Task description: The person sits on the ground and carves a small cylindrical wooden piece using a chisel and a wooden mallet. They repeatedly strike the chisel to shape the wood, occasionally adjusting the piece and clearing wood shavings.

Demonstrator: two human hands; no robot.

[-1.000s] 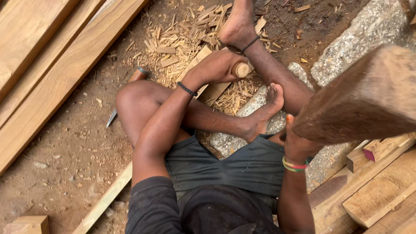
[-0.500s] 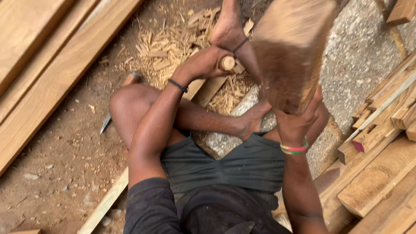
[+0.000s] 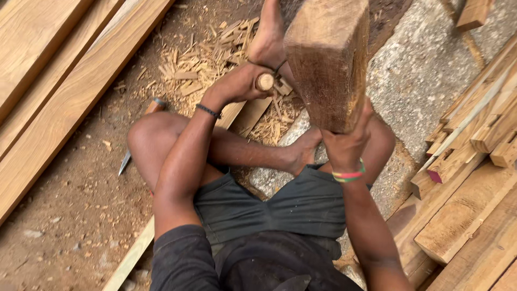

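Wooden block [image 3: 328, 59], thick and rough, fills the top centre of my view; my right hand [image 3: 347, 143] grips its lower end with fingers wrapped tight around it. My left hand [image 3: 239, 83] is closed in a fist on a round wooden handle [image 3: 264, 82], whose cut end shows at the thumb side, just left of the block. Wood chips [image 3: 210, 64] litter the dirt beyond that hand. Long planks [image 3: 64, 86] lie to the left, and a chisel [image 3: 141, 134] rests by my knee
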